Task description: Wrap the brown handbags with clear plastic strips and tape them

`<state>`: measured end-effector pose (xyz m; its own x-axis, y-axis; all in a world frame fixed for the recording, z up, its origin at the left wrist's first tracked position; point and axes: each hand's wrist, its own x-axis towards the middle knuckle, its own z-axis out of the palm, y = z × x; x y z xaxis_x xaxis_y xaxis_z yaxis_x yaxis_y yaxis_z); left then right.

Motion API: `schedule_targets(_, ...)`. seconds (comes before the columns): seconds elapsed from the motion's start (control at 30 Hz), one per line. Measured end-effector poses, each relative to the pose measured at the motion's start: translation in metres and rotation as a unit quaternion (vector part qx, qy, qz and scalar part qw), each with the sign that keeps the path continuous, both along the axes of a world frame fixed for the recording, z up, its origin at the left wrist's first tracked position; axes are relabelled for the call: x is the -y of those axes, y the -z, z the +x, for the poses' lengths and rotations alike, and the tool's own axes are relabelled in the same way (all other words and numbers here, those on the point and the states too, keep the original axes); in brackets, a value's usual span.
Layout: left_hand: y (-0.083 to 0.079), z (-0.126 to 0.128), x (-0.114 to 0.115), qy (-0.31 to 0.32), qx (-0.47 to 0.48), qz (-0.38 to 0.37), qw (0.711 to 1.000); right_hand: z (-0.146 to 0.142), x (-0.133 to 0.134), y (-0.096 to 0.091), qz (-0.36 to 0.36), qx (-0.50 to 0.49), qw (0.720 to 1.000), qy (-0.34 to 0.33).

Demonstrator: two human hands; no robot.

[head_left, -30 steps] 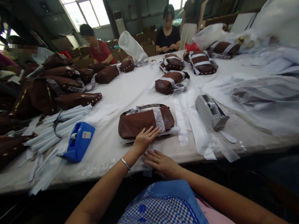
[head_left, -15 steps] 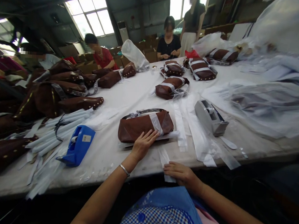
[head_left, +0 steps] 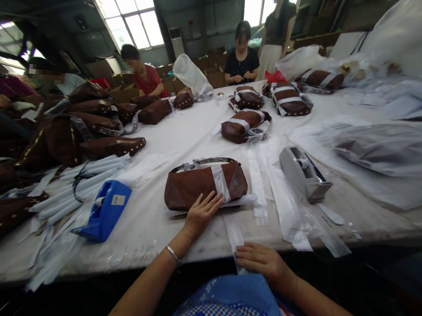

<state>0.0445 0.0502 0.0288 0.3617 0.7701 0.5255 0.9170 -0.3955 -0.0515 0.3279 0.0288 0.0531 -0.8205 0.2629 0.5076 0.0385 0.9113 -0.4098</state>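
Note:
A brown bag (head_left: pixel 200 183) with a white strip wrapped round it lies in front of me on the white table (head_left: pixel 184 132). My left hand (head_left: pixel 202 212) rests flat on its near edge, fingers spread. My right hand (head_left: pixel 259 260) is at the table's front edge, fingers closed on the lower end of a white paper strip (head_left: pixel 233 234) that runs from under the bag toward me.
A blue tape dispenser (head_left: pixel 104 210) sits to the left, a grey one (head_left: pixel 304 174) to the right. Loose white strips (head_left: pixel 283 201) lie between. Piled brown bags (head_left: pixel 75 129) fill the left; wrapped bags (head_left: pixel 245 124) and clear plastic sheets (head_left: pixel 385 146) lie farther off. Several people sit or stand across the table.
My right hand slid from beside the bag back to the table's front edge, drawing a white strip toward me. My left hand stayed on the bag.

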Motion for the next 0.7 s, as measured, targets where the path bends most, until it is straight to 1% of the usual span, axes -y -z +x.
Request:
schedule_targets(0.07,0.004,0.005,0.002,-0.004,-0.003,0.008,1.0,-0.005,-0.005,-0.015,0.006,-0.003,1.0,-0.004)
schedule_targets(0.2,0.009,0.012,0.004,-0.012,-0.003,0.009,1.0,-0.019,-0.025,-0.059,-0.001,-0.013,1.0,0.01)
schedule_targets(0.3,0.013,0.013,0.005,-0.011,0.004,0.002,1.0,-0.035,-0.053,-0.087,-0.009,-0.018,1.0,0.017)
schedule_targets(0.37,0.017,0.013,0.004,-0.01,0.015,0.005,1.0,-0.051,-0.076,-0.099,-0.016,-0.015,0.999,0.033)
schedule_targets(0.43,0.022,0.013,0.003,-0.006,0.025,0.02,0.999,-0.07,-0.104,-0.104,-0.026,-0.004,0.997,0.066)
schedule_targets(0.5,0.026,0.012,0.001,0.001,0.027,0.039,0.999,-0.09,-0.134,-0.101,-0.047,0.004,0.994,0.101)
schedule_targets(0.6,0.027,0.011,0.0,0.008,0.023,0.056,0.998,-0.115,-0.176,-0.086,-0.077,0.005,0.989,0.129)
schedule_targets(0.7,0.025,0.01,0.0,0.009,0.035,0.068,0.997,-0.129,-0.203,-0.068,-0.074,0.015,0.988,0.135)
